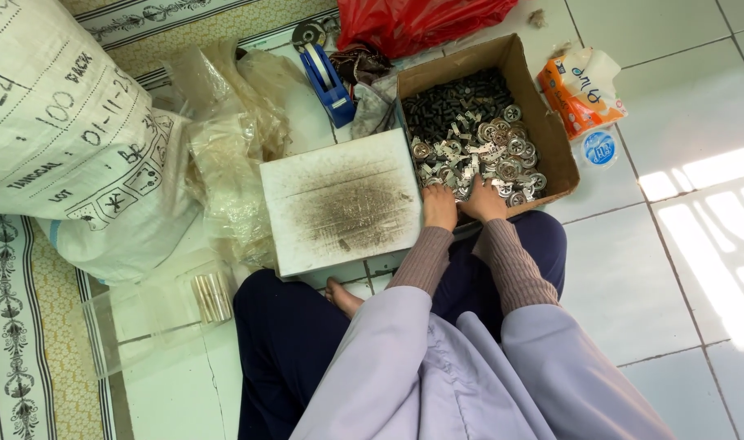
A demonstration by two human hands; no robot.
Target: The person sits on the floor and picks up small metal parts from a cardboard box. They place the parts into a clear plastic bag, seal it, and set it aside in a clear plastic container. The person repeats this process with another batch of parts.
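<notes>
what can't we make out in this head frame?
- Fingertips of left hand and right hand: buried among metal parts in the cardboard box; grip unclear.
- Dark pieces: too small to identify.
- Red bag, white sack: cut off by frame edges.

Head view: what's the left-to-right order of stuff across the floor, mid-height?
White woven sack → crumpled clear plastic bags → smudged white board → left hand → right hand, both in the cardboard box of small metal parts → orange tissue pack.
</notes>
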